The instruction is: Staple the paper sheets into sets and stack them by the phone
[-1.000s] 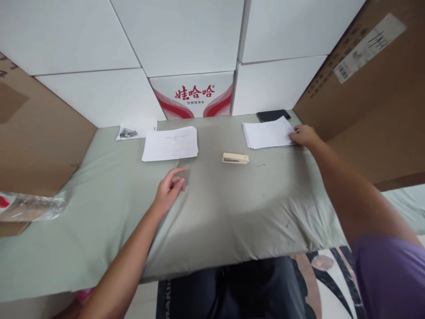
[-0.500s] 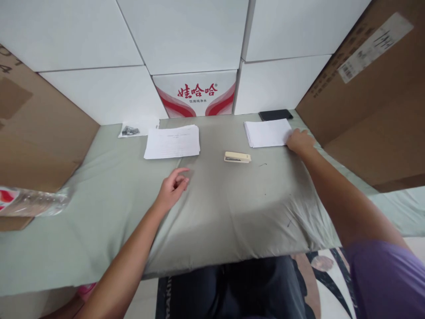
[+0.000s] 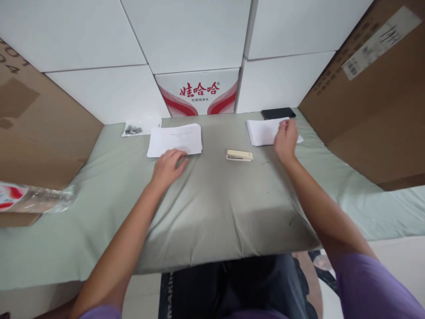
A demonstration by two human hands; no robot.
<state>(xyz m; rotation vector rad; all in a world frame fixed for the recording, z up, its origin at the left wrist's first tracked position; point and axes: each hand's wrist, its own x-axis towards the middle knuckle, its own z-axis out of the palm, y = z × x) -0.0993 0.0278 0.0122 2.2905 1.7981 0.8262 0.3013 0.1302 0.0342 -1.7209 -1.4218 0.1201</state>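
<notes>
A clear plastic bag lies on the cloth-covered bench, with small dark pieces gathered in its left end; they are too small to identify. The left paper stack covers part of its right side. At the far left, a clear bottle with a red-and-white label is cut off by the picture edge, and its contents are hard to make out. White boxes, a red-printed carton and brown boxes at left and right show only outer faces, their insides hidden.

The left hand has bent fingers at the near edge of the left stack; whether it grips a sheet cannot be told. The right hand hides part of the right paper stack, its grip likewise unclear. Between the stacks, nearer the person, lies a cream stapler. A black phone lies just behind the right stack.
</notes>
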